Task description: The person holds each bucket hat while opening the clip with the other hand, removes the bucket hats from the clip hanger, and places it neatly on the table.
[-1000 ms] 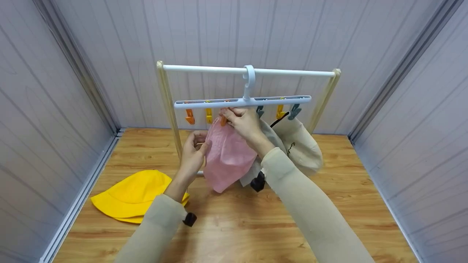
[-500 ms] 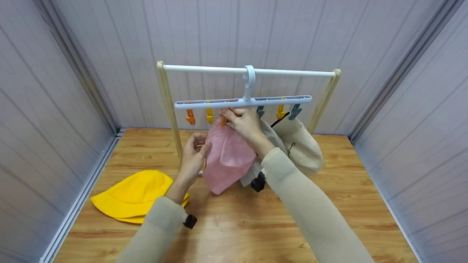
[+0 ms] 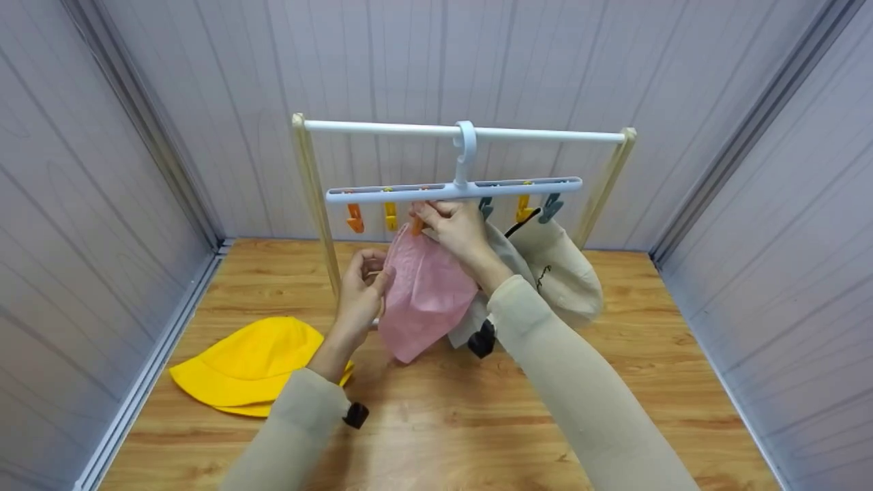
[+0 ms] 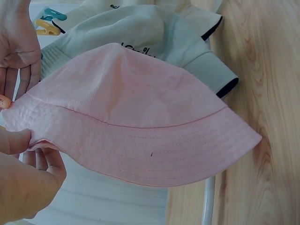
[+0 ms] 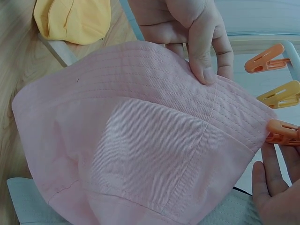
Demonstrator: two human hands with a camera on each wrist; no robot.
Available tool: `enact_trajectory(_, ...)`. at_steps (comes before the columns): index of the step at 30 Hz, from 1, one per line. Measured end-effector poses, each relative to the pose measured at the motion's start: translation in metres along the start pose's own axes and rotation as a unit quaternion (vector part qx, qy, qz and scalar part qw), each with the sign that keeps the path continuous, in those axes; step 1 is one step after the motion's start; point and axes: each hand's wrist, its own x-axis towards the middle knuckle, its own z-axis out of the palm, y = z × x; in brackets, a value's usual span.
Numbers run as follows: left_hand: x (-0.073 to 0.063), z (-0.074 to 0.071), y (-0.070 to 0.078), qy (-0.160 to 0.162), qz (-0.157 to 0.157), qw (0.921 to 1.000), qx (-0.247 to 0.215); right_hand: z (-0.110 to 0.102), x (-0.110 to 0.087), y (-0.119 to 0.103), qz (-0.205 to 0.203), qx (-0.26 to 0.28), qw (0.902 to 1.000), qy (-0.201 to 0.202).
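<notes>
A pink bucket hat (image 3: 426, 293) hangs with its brim edge at an orange clothespin (image 5: 282, 133) under the white hanger (image 3: 389, 196). My left hand (image 3: 359, 290) pinches the brim between thumb and fingers, a little below that clothespin. At the hanger, my right hand (image 3: 458, 228) holds the orange clothespin at its upper end; part of its grip is hidden. Close behind the pink hat hangs a grey-green bucket hat (image 4: 140, 28). To its right a cream bucket hat (image 3: 563, 273) hangs from a grey clothespin (image 3: 550, 208).
A yellow bucket hat (image 3: 252, 361) lies on the wooden floor (image 3: 436, 436) at the left. The hanger hooks over the white bar of a rack (image 3: 545, 135). Another orange clothespin (image 3: 354, 218) and a yellow one (image 3: 390, 213) dangle at the left. Panel walls surround the rack.
The pink hat's lower edge and my left hand have shifted very slightly down and left. My right hand keeps its place at the orange clothespin.
</notes>
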Motion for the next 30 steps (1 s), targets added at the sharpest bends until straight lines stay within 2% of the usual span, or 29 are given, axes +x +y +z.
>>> enact_trajectory(14, -0.005, 0.001, -0.002, 0.010, -0.003, 0.9998, -0.016, -0.001, -0.001, 0.001, 0.004, -0.001, 1.0000, -0.002)
enact_trajectory(20, -0.007, 0.001, -0.002, 0.012, -0.006, 0.9994, -0.031, -0.001, -0.001, 0.001, -0.011, -0.025, 0.9996, -0.001)
enact_trajectory(30, -0.013, -0.002, 0.003, 0.004, -0.025, 0.9995, -0.018, -0.001, 0.000, 0.001, -0.034, -0.035, 0.9988, 0.001)
